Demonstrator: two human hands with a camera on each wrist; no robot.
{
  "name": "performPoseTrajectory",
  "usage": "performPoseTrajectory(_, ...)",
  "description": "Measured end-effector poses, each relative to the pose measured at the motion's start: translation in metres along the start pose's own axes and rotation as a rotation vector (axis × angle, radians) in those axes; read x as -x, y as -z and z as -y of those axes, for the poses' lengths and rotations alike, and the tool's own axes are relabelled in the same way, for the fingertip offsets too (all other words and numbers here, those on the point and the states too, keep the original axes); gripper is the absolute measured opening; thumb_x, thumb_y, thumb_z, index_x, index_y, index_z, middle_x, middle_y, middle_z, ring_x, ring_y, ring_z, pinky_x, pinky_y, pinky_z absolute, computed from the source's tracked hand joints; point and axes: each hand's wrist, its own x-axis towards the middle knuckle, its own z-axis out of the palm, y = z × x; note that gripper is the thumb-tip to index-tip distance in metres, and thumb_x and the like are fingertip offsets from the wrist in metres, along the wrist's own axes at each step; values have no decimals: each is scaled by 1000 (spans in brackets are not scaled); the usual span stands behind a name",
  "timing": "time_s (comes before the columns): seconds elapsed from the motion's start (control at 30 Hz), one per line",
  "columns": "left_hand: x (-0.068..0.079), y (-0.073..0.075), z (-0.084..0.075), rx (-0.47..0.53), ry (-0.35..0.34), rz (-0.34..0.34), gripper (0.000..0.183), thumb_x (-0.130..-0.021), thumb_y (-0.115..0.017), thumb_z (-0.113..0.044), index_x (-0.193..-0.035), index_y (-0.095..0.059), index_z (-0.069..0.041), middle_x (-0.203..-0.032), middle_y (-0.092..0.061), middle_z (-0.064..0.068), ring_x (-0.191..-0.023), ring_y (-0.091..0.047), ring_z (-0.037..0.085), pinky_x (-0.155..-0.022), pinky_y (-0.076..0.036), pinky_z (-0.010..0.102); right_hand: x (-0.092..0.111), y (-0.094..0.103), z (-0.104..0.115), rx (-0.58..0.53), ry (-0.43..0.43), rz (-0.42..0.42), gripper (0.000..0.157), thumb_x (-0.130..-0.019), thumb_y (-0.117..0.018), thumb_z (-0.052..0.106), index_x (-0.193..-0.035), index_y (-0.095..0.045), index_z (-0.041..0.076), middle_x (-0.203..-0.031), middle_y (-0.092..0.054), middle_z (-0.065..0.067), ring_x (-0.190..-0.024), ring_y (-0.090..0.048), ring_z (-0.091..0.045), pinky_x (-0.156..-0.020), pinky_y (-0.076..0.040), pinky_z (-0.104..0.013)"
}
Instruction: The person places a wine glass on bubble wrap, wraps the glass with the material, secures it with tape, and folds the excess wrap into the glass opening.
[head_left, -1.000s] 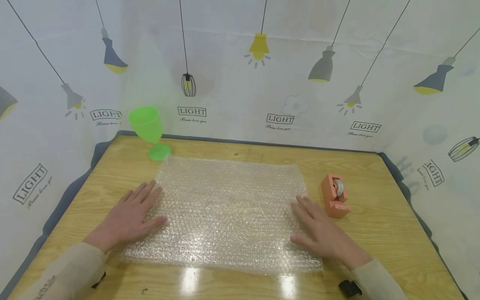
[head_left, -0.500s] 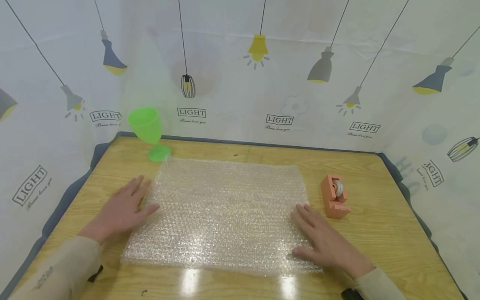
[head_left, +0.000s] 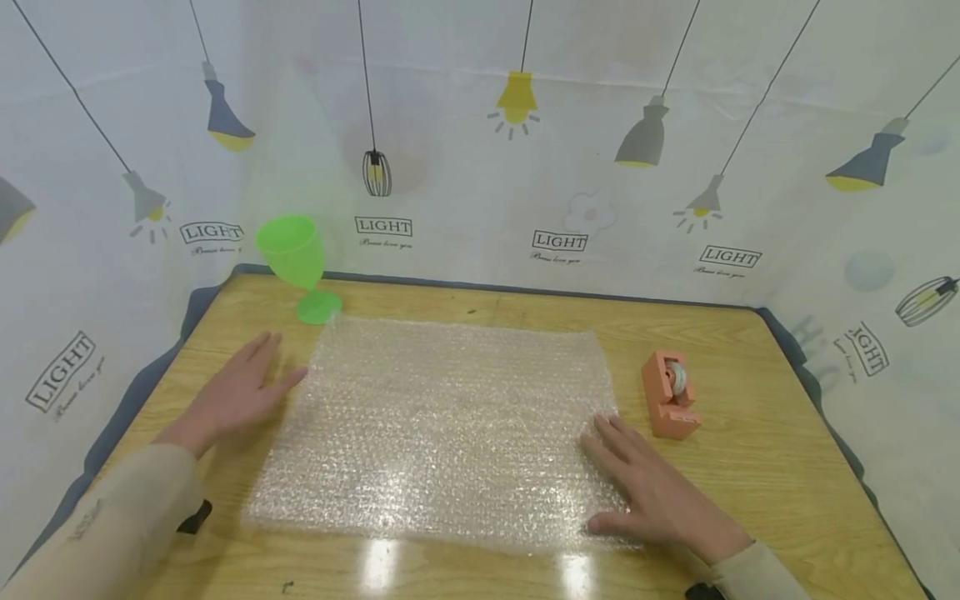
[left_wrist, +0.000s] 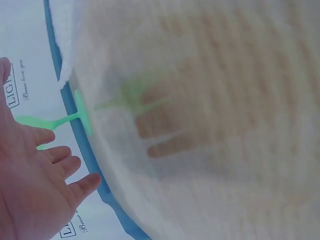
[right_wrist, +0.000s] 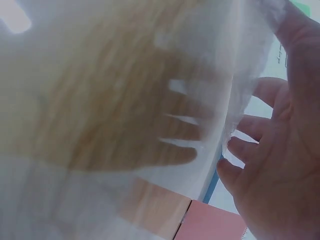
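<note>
A clear sheet of bubble wrap (head_left: 450, 425) lies flat on the wooden table in the head view. My left hand (head_left: 232, 396) is just beyond its left edge, fingers straight and pointing away from me, thumb tip close to that edge. On the opposite side my right hand (head_left: 652, 492) is over the sheet's right edge with fingers extended. The right wrist view shows the fingers of that hand (right_wrist: 280, 150) close to the sheet's edge (right_wrist: 235, 115). Neither hand grips anything. A green plastic goblet (head_left: 292, 250) stands upright at the sheet's far left corner.
An orange tape dispenser (head_left: 660, 400) with a roll of tape stands right of the sheet, beyond my right hand. White cloth walls (head_left: 465, 192) printed with lamps enclose the wooden table (head_left: 765, 467) at the back and both sides.
My left hand has slid left and away from me, off the bubble wrap. The right hand has shifted slightly nearer to me. Sheet, goblet and tape dispenser stay put.
</note>
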Motion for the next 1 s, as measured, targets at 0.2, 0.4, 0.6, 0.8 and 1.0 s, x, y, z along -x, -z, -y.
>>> performPoseTrajectory(0.2,-12,9,-4,44,23,-18,96,-106,-34,-65,-162,-2,7,-165,-4,37,-150,-8,58,-121,-9,72,0,-1,1,-7,-17,30,106,-81,-69,73,-158,-40,6,-166,-27,-25,-151,-26,-49,-116,-34,-64)
performPoseTrajectory(0.4,-22,18,-7,84,66,-44,102,-104,-33,-69,-161,6,7,-164,2,39,-150,-3,59,-120,-7,72,-1,-2,1,-7,-22,43,110,-79,-69,75,-158,-40,5,-166,-26,-26,-151,-27,-48,-117,-33,-64)
performPoseTrajectory(0.6,-29,28,-13,119,99,-90,108,-102,-35,-71,-159,7,10,-163,4,40,-149,-4,60,-120,-10,72,-2,-2,2,5,-18,34,108,-79,-68,76,-157,-42,5,-165,-30,-26,-150,-30,-48,-115,-36,-62)
performPoseTrajectory(0.8,-38,37,-23,153,115,-159,108,-102,-40,-68,-158,5,12,-162,-2,43,-147,-10,62,-119,-15,73,-5,-2,4,13,-9,27,110,-78,-66,78,-156,-44,4,-163,-32,-27,-147,-33,-50,-116,-34,-64)
performPoseTrajectory(1.0,-49,44,-32,208,155,-194,112,-99,-43,-70,-159,9,9,-164,2,39,-149,-6,61,-119,-12,74,-5,-1,4,15,-15,42,112,-77,-65,79,-156,-43,3,-163,-31,-28,-147,-33,-51,-117,-33,-65)
